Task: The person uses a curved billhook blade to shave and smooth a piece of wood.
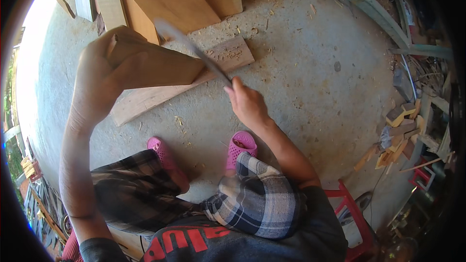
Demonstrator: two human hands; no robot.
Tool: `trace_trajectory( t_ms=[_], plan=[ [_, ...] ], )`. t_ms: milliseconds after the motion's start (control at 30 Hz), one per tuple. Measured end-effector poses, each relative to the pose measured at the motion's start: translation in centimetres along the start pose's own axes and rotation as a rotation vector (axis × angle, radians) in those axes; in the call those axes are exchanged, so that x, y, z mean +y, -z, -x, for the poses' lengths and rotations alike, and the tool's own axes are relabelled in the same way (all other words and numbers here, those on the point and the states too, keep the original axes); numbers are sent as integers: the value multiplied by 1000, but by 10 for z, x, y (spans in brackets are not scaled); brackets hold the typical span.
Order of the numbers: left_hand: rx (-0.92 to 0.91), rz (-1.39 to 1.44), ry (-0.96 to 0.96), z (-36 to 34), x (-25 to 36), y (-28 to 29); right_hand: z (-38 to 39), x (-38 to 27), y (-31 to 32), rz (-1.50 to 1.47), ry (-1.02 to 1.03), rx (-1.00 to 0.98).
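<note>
My left hand (pixel 99 75) is wrapped round the upper end of a brown wooden block (pixel 158 65). The block leans over a flat plank (pixel 153 98) lying on the floor, its lower end at the plank; whether they touch I cannot tell. In my right hand (pixel 248 101) is a long-bladed knife (pixel 204 57), its handle hidden by my fingers. The grey blade slants up and left past the block's lower end, its tip smeared by motion. Wood chips (pixel 232 54) are scattered on the plank's far right end.
Large wooden boards (pixel 167 0) stand at the far left. A curved greenish frame (pixel 359 5) borders the far right. Wood offcuts (pixel 398 136) are heaped at the right, and a red plastic chair (pixel 352 218) is near my right side. My feet wear pink clogs (pixel 241 146).
</note>
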State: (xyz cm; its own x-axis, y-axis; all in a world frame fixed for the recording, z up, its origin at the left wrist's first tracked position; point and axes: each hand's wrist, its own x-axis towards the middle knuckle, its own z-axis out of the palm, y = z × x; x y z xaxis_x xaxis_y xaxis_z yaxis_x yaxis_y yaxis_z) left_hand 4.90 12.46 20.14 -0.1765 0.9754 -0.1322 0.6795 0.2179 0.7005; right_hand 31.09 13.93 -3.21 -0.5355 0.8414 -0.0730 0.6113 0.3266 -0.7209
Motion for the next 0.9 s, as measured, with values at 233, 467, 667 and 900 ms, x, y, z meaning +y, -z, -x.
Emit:
trace_trajectory(
  t_ms=[233,467,667,900],
  plan=[
    [0,-48,25,3,6,-3,-1,-4,-2,10,-69,-97],
    [4,-56,9,2,-4,0,7,-7,-9,-64,29,-91],
    [3,-61,56,6,0,4,3,-8,-12,5,-88,-133],
    [12,-23,-9,5,-6,2,4,-5,-10,-87,85,-11]
  ],
)
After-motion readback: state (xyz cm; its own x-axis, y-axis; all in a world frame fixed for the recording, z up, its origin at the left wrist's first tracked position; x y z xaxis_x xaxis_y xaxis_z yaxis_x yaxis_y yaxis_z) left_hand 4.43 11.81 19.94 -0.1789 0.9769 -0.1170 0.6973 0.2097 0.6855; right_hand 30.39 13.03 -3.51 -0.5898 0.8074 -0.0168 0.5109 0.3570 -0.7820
